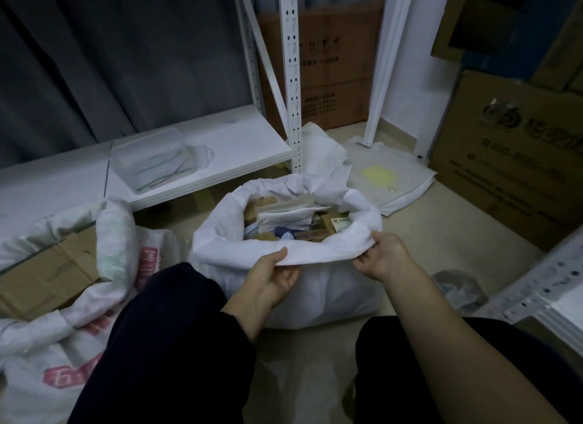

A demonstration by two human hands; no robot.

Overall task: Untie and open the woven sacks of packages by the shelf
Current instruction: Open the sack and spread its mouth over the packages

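Note:
A white woven sack (315, 291) stands open on the floor in front of me, its mouth rolled down into a thick rim. Inside lie several packages (293, 218), brown and white, some with labels. My left hand (271, 275) grips the near rim with the thumb on top. My right hand (383, 254) pinches the same rim further right. A second white sack (104, 234) with red print lies open at the left, with a flattened cardboard box (47, 272) in it.
A low white shelf (220, 146) carries a clear plastic tub (157, 158). A white perforated upright (291, 76) stands behind the sack. Flat empty sacks (388, 177) lie on the floor beyond. Cardboard boxes (511, 158) stack at the right. My dark-trousered knees frame the sack.

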